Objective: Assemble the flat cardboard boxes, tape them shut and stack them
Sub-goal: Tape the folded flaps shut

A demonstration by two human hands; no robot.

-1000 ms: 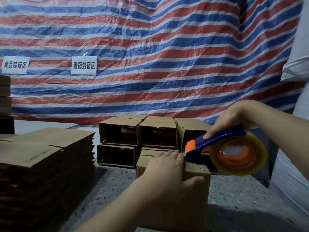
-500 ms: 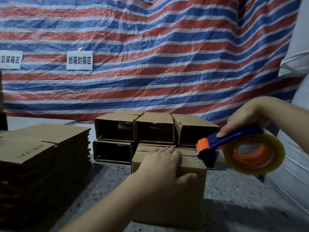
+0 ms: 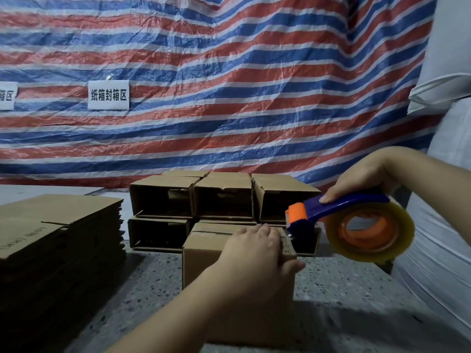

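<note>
Head view. Upright cardboard box (image 3: 204, 253) stood on the speckled table (image 3: 331, 281), near centre, top flaps folded closed. Left hand (image 3: 254, 253) lay over the box's top right corner, fingers fairly straight and flat on the top, thumb down the right side; it pressed rather than gripped. Right hand (image 3: 362, 179) held the blue handle of the tape dispenser (image 3: 339, 215), fingers curled round it. Dispenser's orange-capped head sat at the box's far right top edge, just beside the left fingertips; the clear tape roll (image 3: 369, 233) hung to the right, off the box. Whether tape was stuck to the box: cannot tell. Stack of assembled boxes (image 3: 221, 200), open ends facing the camera, sat directly behind the box. Pile of flat cardboard blanks (image 3: 58, 225) at near left. Striped tarp (image 3: 229, 98) with a white label (image 3: 108, 95) hung at far side.
</note>
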